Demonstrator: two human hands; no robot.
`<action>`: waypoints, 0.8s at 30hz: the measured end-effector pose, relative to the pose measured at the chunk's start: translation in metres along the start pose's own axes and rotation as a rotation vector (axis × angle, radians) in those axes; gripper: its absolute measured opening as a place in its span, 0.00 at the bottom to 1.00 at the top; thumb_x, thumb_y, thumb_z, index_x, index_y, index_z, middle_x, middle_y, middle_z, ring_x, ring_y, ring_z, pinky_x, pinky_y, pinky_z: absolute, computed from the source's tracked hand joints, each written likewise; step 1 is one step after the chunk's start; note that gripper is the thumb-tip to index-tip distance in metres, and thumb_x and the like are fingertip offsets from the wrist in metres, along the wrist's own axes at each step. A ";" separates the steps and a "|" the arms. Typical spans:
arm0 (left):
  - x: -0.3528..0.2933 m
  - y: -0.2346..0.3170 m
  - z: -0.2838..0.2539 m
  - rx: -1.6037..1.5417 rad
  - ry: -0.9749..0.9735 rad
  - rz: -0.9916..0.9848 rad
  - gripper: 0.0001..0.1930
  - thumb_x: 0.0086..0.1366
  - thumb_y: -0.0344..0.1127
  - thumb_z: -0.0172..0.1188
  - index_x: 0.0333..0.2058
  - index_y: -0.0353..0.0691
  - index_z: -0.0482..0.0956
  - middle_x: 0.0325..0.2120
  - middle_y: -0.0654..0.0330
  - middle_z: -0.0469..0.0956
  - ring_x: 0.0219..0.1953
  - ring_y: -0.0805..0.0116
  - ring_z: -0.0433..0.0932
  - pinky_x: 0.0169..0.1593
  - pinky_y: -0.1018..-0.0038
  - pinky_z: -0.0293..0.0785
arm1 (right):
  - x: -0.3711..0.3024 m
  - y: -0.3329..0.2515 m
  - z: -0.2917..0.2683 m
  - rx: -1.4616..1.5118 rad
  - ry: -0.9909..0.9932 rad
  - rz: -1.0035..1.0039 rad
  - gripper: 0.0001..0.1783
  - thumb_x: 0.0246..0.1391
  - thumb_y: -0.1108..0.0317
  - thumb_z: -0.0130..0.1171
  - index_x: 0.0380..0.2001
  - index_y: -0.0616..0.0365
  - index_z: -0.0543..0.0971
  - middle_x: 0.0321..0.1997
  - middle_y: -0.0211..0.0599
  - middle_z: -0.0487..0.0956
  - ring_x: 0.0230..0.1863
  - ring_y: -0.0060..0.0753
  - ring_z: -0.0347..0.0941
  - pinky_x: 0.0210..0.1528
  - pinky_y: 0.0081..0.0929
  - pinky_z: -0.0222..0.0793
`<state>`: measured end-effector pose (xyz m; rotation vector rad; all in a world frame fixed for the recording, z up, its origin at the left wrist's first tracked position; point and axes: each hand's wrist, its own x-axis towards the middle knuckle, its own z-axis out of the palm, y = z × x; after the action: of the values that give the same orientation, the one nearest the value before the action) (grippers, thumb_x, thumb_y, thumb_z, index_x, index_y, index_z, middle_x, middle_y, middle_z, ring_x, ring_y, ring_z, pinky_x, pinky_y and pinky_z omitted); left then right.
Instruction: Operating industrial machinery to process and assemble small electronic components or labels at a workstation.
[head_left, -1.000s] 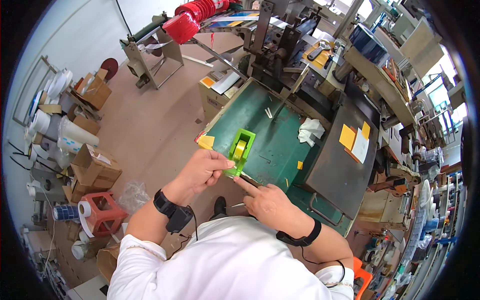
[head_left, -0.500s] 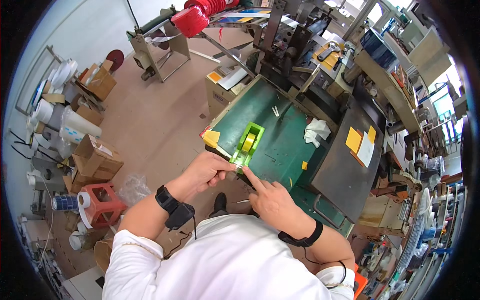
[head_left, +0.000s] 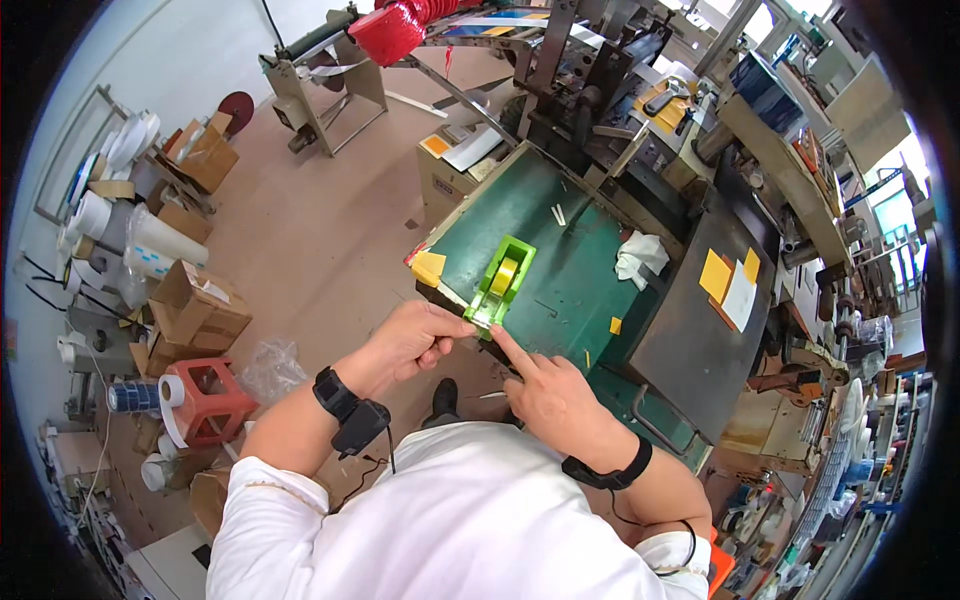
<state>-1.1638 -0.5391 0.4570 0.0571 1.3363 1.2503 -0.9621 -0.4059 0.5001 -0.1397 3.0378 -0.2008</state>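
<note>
A lime-green tape dispenser with a roll of yellow tape in it stands on the green tabletop, its cutting end towards me. At that end my left hand is closed in a pinch, thumb and index finger together. Whatever lies between those fingertips is too small to make out. From the right, my right hand reaches in with its index finger stretched out, the tip touching the dispenser's near end. Its other fingers are loosely bent and nothing shows in them.
Yellow paper pieces lie at the table's left corner. A crumpled white cloth and two thin white strips rest farther back. On the right, a dark metal surface carries yellow and white sheets. A red stool and cardboard boxes stand left.
The whole view has shifted slightly. Both hands stay at the dispenser's near end, with the left pinch and the right index finger nearly unchanged.
</note>
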 end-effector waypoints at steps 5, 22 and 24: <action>0.000 -0.005 -0.002 -0.049 -0.014 0.014 0.09 0.58 0.31 0.70 0.32 0.34 0.80 0.13 0.67 0.71 0.09 0.83 0.62 0.11 0.86 0.56 | 0.000 0.000 -0.001 0.023 0.011 -0.011 0.09 0.49 0.68 0.57 0.19 0.58 0.78 0.71 0.56 0.61 0.42 0.34 0.76 0.38 0.32 0.71; -0.007 -0.025 -0.006 -0.067 -0.098 0.062 0.14 0.66 0.38 0.62 0.37 0.28 0.81 0.13 0.65 0.73 0.09 0.80 0.65 0.13 0.84 0.58 | 0.003 0.002 -0.001 0.253 0.177 0.006 0.08 0.53 0.66 0.60 0.28 0.59 0.76 0.62 0.55 0.70 0.41 0.43 0.76 0.45 0.38 0.74; -0.008 -0.025 -0.008 -0.095 -0.108 0.062 0.16 0.68 0.39 0.59 0.37 0.27 0.81 0.13 0.64 0.73 0.09 0.80 0.65 0.13 0.84 0.58 | 0.000 0.006 -0.001 0.267 0.170 0.019 0.08 0.54 0.66 0.60 0.30 0.59 0.77 0.56 0.53 0.73 0.40 0.45 0.76 0.43 0.39 0.74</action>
<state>-1.1518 -0.5595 0.4438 0.0988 1.1885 1.3425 -0.9622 -0.3999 0.5000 -0.0764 3.1380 -0.6437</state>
